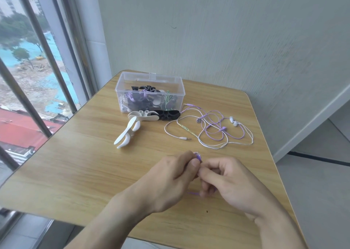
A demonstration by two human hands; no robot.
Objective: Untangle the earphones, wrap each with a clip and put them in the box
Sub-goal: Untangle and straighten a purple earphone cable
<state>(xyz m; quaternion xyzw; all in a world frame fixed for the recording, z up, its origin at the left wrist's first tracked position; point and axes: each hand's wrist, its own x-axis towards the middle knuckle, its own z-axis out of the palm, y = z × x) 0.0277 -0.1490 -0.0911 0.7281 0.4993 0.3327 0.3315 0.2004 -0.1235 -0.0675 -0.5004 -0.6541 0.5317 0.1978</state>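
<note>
Both hands meet over the front middle of the wooden table (75,173). My left hand (170,178) pinches a small purple earphone bundle (198,156), mostly hidden by the fingers. My right hand (227,182) has its fingers curled round the purple cord, whose loose end (193,193) trails below. A clear plastic box (121,95) at the back holds several wrapped earphones and clips. A tangle of purple earphones (212,133) and white earphones (244,133) lies at the right.
Loose clips lie in front of the box: a white clip (127,133) lying open, another white clip (144,116) and a black clip (168,114). A window is at the left, a wall behind. The table's right edge drops to the floor.
</note>
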